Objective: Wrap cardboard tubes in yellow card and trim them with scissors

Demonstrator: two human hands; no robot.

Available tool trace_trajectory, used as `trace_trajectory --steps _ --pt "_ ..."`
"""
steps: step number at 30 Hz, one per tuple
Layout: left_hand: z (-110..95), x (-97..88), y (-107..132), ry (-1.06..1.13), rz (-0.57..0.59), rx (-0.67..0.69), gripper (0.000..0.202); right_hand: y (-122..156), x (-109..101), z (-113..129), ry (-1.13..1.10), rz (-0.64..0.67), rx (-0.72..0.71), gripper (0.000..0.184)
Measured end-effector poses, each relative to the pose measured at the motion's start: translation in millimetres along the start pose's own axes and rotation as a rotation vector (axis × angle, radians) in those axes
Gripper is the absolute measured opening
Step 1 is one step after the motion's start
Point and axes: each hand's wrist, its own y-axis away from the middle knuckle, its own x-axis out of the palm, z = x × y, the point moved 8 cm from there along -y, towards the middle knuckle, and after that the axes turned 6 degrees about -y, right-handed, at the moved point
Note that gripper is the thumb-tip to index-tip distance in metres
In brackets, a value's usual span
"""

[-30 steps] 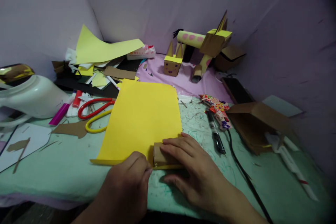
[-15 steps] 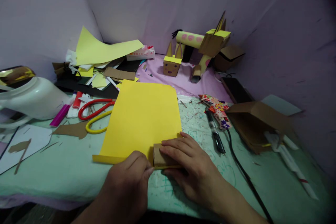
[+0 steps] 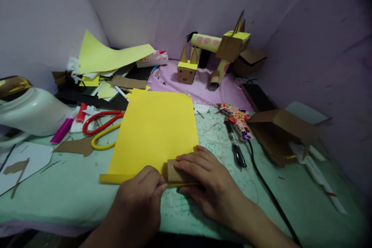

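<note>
The left hand (image 3: 139, 197) was closed, its fingertips pinched on the near edge of the yellow sheet (image 3: 154, 131). Just beside it, the right hand (image 3: 209, 186) held the cardboard block (image 3: 174, 172), fingers laid across the top and thumb tucked at the near side. The block sat on the sheet's near right corner, between the two hands.

Over the last second the sheet's near edge had turned up into a narrow flap running left from the left hand, while the right hand stayed pressed on the block. I judge the paper was being creased up against the block, and the block had not slipped.

Beyond the right hand lay a black marker (image 3: 235, 147) and a patterned glue gun (image 3: 236, 118). Left of the sheet were red scissors (image 3: 99, 120). Farthest off stood a small cardboard animal head (image 3: 186, 71).
</note>
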Motion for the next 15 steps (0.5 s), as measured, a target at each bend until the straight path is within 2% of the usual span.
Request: trace_trajectory --steps 2,7,15 --pt "2.1 -0.1 0.0 0.017 0.005 -0.01 0.023 -0.1 -0.4 -0.6 -0.001 0.0 0.01 0.034" --pt "6.1 3.0 -2.8 0.03 0.104 -0.045 0.024 -0.5 -1.2 -1.7 -0.017 0.008 0.029 0.035" --pt "7.6 4.0 -3.1 0.018 0.13 -0.057 0.024 -0.6 -1.6 -3.1 -0.014 0.025 0.037 0.037"
